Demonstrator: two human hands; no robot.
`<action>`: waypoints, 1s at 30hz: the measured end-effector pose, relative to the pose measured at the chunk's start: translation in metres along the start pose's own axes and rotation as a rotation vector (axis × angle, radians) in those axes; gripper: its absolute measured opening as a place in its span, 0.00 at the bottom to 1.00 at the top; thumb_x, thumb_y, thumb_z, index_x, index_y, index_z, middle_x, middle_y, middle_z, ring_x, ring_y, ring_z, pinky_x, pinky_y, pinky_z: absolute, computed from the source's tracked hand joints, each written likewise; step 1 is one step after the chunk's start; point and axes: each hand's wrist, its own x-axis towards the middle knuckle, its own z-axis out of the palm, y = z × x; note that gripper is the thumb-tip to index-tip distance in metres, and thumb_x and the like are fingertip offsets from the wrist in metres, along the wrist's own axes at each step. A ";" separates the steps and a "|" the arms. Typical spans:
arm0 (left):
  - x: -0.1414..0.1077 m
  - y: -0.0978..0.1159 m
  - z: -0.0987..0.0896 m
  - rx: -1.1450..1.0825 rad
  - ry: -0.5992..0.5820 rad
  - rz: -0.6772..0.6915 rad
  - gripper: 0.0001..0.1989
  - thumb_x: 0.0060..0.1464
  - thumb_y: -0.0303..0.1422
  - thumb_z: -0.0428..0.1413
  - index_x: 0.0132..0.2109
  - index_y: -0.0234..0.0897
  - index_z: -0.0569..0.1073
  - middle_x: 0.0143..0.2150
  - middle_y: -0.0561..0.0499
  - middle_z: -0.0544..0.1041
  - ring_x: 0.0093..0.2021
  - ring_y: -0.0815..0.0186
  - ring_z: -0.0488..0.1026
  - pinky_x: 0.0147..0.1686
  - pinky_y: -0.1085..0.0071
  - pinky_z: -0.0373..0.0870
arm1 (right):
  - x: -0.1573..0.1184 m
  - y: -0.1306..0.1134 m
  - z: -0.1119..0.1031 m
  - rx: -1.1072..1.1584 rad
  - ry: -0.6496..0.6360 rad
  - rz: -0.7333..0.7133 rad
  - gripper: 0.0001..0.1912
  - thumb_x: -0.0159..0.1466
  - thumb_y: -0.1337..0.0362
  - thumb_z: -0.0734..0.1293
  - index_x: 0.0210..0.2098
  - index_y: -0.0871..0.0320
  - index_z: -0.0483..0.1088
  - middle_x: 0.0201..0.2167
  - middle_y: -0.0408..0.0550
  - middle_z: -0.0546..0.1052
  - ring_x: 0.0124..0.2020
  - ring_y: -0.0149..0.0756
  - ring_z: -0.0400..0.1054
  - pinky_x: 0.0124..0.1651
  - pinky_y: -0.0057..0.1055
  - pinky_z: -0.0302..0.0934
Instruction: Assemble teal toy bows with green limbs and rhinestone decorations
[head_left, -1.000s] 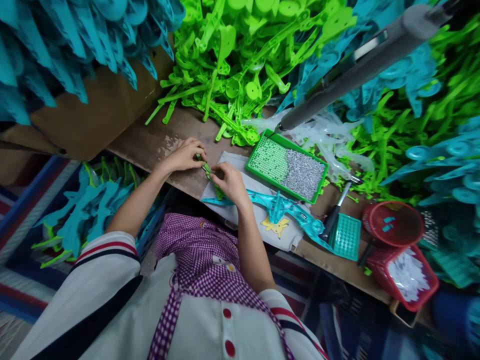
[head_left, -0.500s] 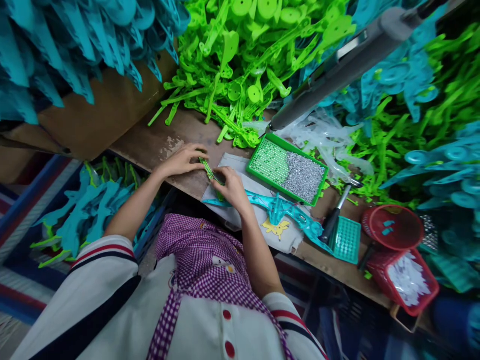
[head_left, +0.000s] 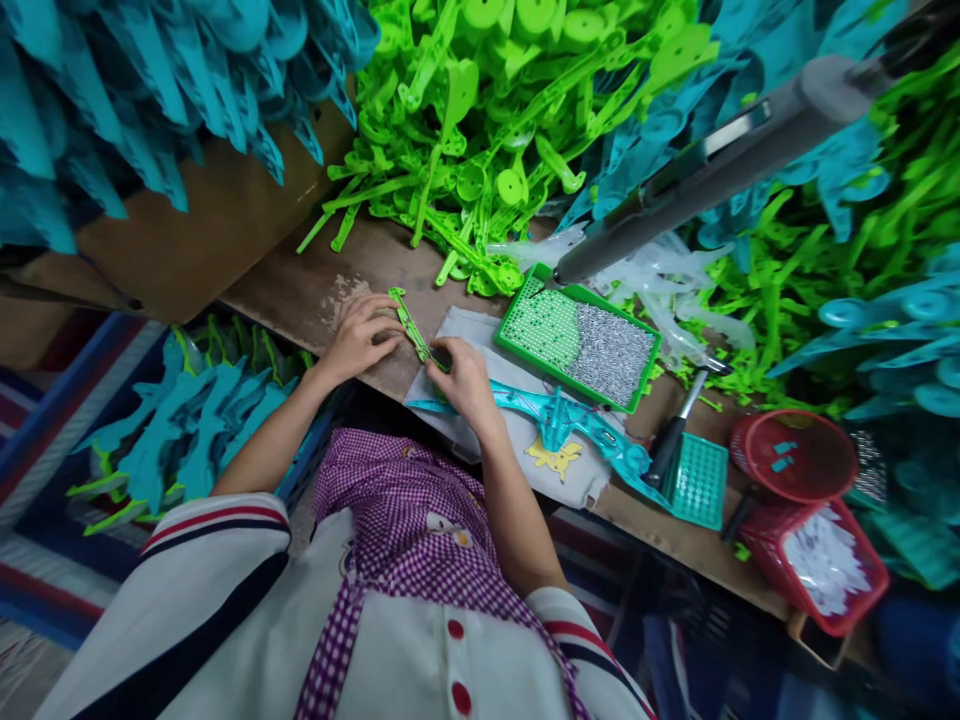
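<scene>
My right hand point(head_left: 463, 380) is closed on the lower end of a narrow bright green plastic strip point(head_left: 409, 325). The strip tilts up and to the left, its upper end uncovered. At the strip's left side is my left hand point(head_left: 365, 338), fingers loosely bent and apart, fingertips close to its edge; whether they touch it I cannot make out. Under and beside my right hand, a long translucent blue plastic part point(head_left: 555, 415) lies across a grey cloth point(head_left: 469, 325). My right fingers partly hide the strip's lower end.
A green tray point(head_left: 577, 340) of small metal pins lies beyond the cloth. A grey powered screwdriver point(head_left: 712, 165) hangs above it. Right of these are a hammer point(head_left: 679, 420), a teal basket point(head_left: 697, 480) and red containers point(head_left: 795, 455). Piled green parts point(head_left: 480, 150) and blue parts point(head_left: 150, 80) stand behind.
My left hand has drawn back and down to the left from the strip's upper end, which now shows. My right hand keeps its hold. The screwdriver has shifted to the right in view.
</scene>
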 end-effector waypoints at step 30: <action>0.037 0.011 -0.009 0.060 -0.469 0.274 0.07 0.59 0.29 0.55 0.39 0.42 0.78 0.61 0.46 0.72 0.62 0.53 0.65 0.62 0.46 0.51 | 0.002 -0.007 0.002 -0.196 -0.014 0.017 0.09 0.65 0.64 0.61 0.41 0.56 0.72 0.42 0.53 0.77 0.44 0.45 0.69 0.49 0.40 0.63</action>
